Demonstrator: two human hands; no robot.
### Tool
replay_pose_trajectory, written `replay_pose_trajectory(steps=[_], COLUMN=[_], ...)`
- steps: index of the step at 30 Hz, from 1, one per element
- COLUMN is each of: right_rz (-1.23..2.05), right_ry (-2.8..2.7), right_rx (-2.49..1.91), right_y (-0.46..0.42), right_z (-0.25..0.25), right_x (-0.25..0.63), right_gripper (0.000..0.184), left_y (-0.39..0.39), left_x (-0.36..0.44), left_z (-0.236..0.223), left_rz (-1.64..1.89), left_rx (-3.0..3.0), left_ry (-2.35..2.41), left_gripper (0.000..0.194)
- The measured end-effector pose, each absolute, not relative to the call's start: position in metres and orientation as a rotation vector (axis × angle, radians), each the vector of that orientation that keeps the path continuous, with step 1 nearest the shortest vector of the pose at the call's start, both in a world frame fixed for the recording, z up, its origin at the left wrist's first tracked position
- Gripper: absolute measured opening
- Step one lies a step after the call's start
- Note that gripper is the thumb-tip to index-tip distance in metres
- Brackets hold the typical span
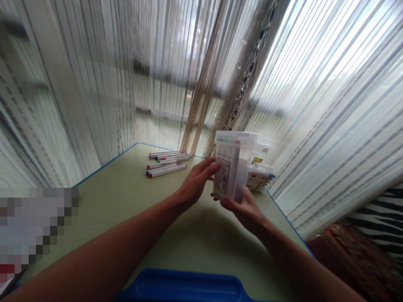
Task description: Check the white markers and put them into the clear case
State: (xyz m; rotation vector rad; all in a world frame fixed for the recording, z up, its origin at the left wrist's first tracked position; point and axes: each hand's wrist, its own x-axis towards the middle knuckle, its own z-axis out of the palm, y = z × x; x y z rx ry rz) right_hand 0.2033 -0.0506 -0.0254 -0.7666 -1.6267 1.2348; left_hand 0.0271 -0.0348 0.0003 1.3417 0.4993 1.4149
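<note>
Between my hands a translucent plastic marker box (227, 174) with a pale lid is held upright, raised above the green table (126, 218). A printed label with rows of coloured dots shows on its side. My left hand (198, 178) grips the left side, thumb along the label. Around the lower right corner wraps my right hand (247, 209), thumb in front and some fingertips showing beneath. What the box contains is hard to make out. White markers (168, 170) with red, blue and green ends lie on the table, left of my left hand.
Behind the box, at the table's right edge, stand another clear container (262, 151) and a pack of markers (258, 178). A blue tray-like rim (189, 285) runs along the near edge. String curtains (157, 84) hang behind; a blurred-out patch (28, 226) covers the left.
</note>
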Motion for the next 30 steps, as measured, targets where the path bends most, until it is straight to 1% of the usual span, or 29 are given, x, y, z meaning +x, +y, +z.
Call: replay_pose_trajectory(steps=[7, 12, 21, 26, 30], right_rz=[1.358, 1.469, 1.571, 1.607, 1.58], right_ry=[-1.639, -1.651, -1.61, -1.589, -1.607], right_rx=[-0.72, -0.661, -0.65, -0.626, -0.65], right_y=[-0.052, -0.052, -0.049, -0.048, -0.048], right_z=[-0.027, -0.026, -0.026, -0.025, -0.024], right_x=[0.205, 0.205, 0.205, 0.204, 0.205], right_gripper=[0.056, 0.054, 0.07, 0.067, 0.064], left_y=[-0.026, -0.028, -0.035, -0.032, -0.032], left_x=[0.025, 0.025, 0.022, 0.021, 0.022], left_z=[-0.009, -0.006, 0.003, -0.001, 0.0], left_rz=[1.351, 1.3, 1.259, 1.277, 1.3], left_rx=[1.287, 1.176, 1.17, 1.195, 1.208], left_ry=[0.473, 0.408, 0.379, 0.357, 0.384], left_gripper=[0.038, 0.043, 0.037, 0.032, 0.034])
